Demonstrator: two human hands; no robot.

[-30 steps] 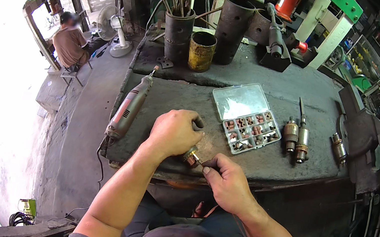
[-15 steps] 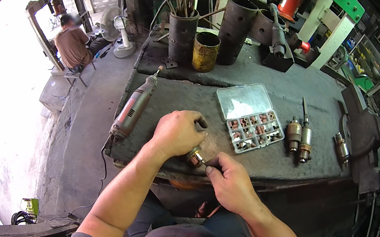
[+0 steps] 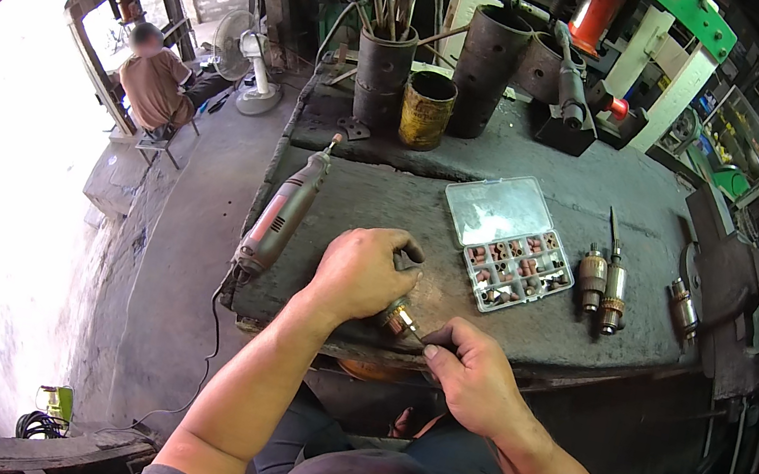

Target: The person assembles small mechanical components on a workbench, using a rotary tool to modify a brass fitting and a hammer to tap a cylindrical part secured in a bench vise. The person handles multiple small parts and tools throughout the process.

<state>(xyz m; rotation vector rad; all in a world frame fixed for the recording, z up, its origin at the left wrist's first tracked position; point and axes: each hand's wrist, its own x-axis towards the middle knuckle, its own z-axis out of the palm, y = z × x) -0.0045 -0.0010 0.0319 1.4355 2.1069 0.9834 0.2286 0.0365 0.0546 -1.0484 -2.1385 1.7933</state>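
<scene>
Coppery armature (image 3: 401,321), shaft (image 3: 417,337) seemingly barer now

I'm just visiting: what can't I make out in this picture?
Head view: the far end of the banded metal part, covered by the left hand.
Head view: the tip of the thin shaft, hidden by the right hand.
Head view: exact shapes of the small pieces, too small.
Head view: the inside bottom of the yellow can, hidden by its wall.
</scene>
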